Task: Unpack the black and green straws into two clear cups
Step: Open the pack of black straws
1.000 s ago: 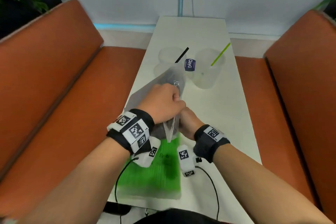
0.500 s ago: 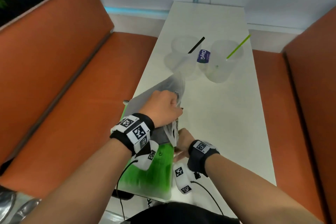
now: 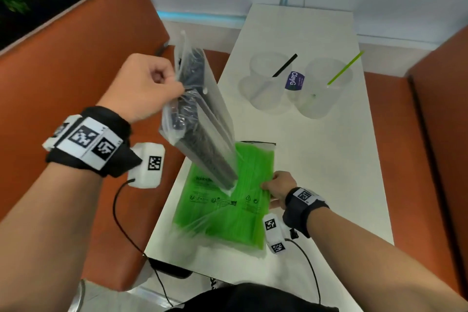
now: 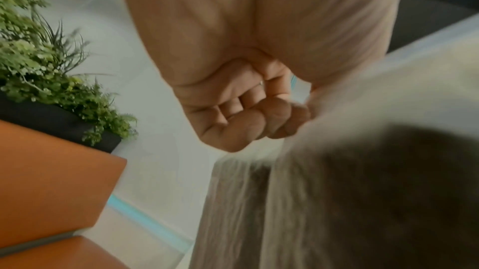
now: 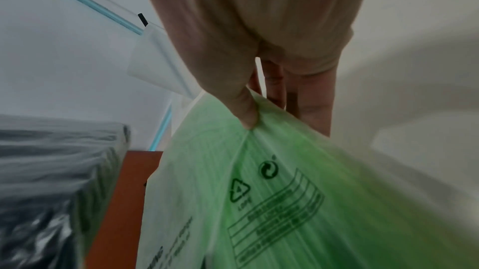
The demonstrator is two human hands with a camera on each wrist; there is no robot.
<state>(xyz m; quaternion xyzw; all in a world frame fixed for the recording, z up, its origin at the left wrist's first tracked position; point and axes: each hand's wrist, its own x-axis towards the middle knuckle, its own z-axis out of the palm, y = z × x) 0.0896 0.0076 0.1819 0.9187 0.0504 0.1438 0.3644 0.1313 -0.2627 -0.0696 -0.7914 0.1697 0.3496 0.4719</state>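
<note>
Between orange benches, over the white counter (image 3: 316, 185), the left hand (image 3: 141, 86) has lifted the black-straw bag (image 3: 202, 124) clear, fingers clenched on its plastic, exposing the green-straw bag (image 3: 228, 210) pinched beneath the right hand (image 3: 278, 186), presumably next for opening.

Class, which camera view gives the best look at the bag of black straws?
The head view: the bag of black straws shows whole, lifted and tilted in the left hand. The left wrist view shows only a blurred upper part by the fingers; the right wrist view shows one end at its left edge.
</note>
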